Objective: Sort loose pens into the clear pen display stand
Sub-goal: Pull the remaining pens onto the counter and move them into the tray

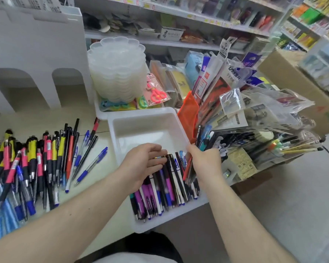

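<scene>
The left hand (pixel 142 164) lies flat, fingers relaxed, on the pens (pixel 165 186) in the white tray (pixel 141 122); the right hand (pixel 203 160) pinches a few pens at the tray's right edge. Its loose grip could spill them short of the stand (pixel 254 147), just right, whose slots look crowded.

white box on the middle shelf (pixel 171 35): dark print, roughly "HOINIET", blurred, uncertain | clear hanging packet (pixel 234 72): "LPS" followed by characters too blurred to read | red-and-white packet (pixel 203 85): a small "20", uncertain | yellow shelf-edge price tags (pixel 207 20): print too small to read | pens in the white tray (pixel 165 188): barrel print illegible
</scene>
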{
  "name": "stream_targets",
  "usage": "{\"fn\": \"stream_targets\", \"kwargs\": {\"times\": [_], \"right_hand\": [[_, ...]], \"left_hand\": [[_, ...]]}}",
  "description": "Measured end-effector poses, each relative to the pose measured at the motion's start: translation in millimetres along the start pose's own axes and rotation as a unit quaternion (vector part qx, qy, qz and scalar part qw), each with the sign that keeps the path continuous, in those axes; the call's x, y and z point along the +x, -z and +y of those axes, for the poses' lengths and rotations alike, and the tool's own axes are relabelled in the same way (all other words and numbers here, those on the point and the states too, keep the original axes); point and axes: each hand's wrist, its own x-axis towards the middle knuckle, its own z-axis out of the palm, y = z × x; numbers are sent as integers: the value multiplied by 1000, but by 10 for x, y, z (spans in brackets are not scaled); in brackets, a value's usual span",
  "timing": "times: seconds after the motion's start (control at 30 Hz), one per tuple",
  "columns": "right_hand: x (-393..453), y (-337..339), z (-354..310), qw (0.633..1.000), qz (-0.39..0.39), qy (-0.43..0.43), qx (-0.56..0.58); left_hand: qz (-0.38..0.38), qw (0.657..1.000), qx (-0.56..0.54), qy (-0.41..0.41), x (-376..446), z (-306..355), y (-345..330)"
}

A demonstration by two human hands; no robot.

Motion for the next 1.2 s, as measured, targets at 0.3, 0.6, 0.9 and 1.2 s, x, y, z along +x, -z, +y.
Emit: {"fn": "stream_targets", "kwargs": {"times": [0.3,0.6,0.9,1.2], "right_hand": [[53,83,370,944,-116,44,-305],[-5,401,634,924,-60,67,-371],[-10,455,780,942,-94,92,-308],[76,414,870,908,-50,244,-338]], "left_hand": [[8,962,240,-131,223,85,-162],[-145,736,628,-205,521,131,-315],[-139,703,659,-229,730,27,-481],[-137,758,609,-190,746,7,-585]]}}
